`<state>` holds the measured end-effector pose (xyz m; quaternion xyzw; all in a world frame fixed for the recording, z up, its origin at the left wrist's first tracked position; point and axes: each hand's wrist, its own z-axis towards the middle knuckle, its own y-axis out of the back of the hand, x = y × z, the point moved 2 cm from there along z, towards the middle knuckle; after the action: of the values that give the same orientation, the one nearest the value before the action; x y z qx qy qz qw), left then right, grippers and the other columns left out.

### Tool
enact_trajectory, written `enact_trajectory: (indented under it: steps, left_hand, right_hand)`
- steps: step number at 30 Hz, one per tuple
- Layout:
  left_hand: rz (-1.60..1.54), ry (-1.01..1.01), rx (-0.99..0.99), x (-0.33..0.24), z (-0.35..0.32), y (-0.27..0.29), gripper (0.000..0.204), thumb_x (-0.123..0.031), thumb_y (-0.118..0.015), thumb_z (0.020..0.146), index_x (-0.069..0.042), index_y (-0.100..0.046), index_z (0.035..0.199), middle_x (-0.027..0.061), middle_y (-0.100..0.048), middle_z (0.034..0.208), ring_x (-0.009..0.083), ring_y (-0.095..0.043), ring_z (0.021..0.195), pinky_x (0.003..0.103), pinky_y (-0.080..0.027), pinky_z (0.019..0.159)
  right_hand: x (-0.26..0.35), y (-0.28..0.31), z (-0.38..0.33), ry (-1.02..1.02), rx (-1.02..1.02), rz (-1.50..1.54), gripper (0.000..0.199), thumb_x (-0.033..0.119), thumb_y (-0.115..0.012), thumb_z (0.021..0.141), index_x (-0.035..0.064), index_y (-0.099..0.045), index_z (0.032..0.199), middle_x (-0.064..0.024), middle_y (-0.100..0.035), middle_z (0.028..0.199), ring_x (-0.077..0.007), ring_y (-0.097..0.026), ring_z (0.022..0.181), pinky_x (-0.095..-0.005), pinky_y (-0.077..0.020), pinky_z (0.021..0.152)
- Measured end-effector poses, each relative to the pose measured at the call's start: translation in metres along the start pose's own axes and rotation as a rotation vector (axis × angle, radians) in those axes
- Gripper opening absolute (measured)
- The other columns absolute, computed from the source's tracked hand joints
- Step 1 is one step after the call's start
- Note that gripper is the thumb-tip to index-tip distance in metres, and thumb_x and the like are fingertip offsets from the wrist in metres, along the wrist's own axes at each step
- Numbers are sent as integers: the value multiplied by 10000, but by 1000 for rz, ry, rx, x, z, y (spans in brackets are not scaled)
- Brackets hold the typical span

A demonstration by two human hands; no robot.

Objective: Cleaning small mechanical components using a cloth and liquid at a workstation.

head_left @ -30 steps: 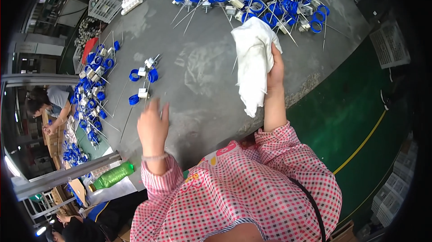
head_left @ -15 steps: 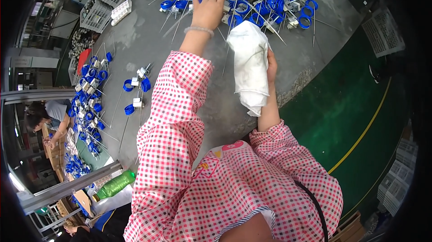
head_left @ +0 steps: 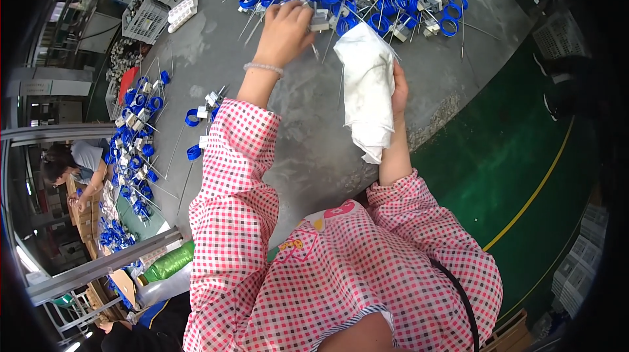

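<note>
A crumpled white cloth [head_left: 367, 87] hangs upright in my right hand [head_left: 400, 90], whose fingers are closed round its right side and mostly hidden behind it. Whether anything is inside the cloth does not show. My left hand [head_left: 285, 34], with a beaded bracelet at the wrist, is at the near edge of a heap of blue coiled-wire parts [head_left: 393, 1] with pale blocks and thin metal rods. Its fingers curl downward and their tips are hidden. A blurred pale block [head_left: 319, 21] lies beside its index finger, and a rod tip shows just below.
More coiled parts lie along the grey table's [head_left: 308, 103] left side, with a few loose ones nearer my left sleeve. Plastic crates [head_left: 145, 18] and a white tray [head_left: 182, 13] stand far left. A green bottle [head_left: 169, 263] lies low left. Another person [head_left: 78, 175] works beyond a metal frame.
My left hand has drawn back from the heap, a little left and nearer me. My right hand still holds the cloth, nearly in the same place.
</note>
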<state>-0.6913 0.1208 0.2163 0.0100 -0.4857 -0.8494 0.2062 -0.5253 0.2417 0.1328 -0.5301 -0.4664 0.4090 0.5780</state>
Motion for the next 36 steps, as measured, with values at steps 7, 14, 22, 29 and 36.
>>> enact_trajectory:
  steps: [7, 14, 22, 29, 36]
  left_hand:
    - [-259, 574, -145, -7, -29, 26, 375, -207, -698, 656, -33, -553, 955, 90, -604, 884, 246, -557, 871, 385, -400, 797]
    - [-1644, 1057, -670, -63, -93, 101, 432, -89, -529, 858, -35, -363, 1253, 213, -496, 1174, 262, -553, 1000, 340, -449, 844]
    - [-1630, 1107, -837, -111, -163, 145, 475, -32, -615, 803, -62, -384, 1216, 141, -403, 1296, 325, -443, 1183, 387, -444, 902]
    - [-663, 888, -727, -127, -175, 182, 467, 93, -608, 736, -10, -433, 1156, 154, -469, 1207, 264, -505, 1101, 325, -466, 861]
    - [-378, 736, -735, -151, -180, 179, 508, 171, -533, 616, -21, -546, 1087, 175, -547, 1117, 293, -563, 995, 334, -470, 830]
  right_hand:
    - [5, 17, 11, 8, 42, 54, 451, 335, -353, 913, 8, -485, 1194, -143, -565, 1134, -260, -565, 1012, -378, -454, 884]
    - [-3, 2, 2, 68, -77, -216, 490, 343, -380, 905, -1, -421, 1252, -144, -528, 1190, -276, -533, 1067, -411, -431, 910]
    - [-48, -69, -38, 50, -39, -939, 459, 253, -446, 931, -13, -366, 1297, -107, -457, 1273, -207, -448, 1165, -331, -346, 978]
    - [-84, -153, -96, 285, 150, -1406, 346, 188, -486, 921, -43, -483, 1178, -93, -544, 1103, -163, -510, 1003, -286, -393, 866]
    - [-134, -164, -122, 271, 421, -1342, 241, 98, -499, 885, -38, -530, 1081, -103, -579, 962, -207, -557, 843, -313, -425, 747]
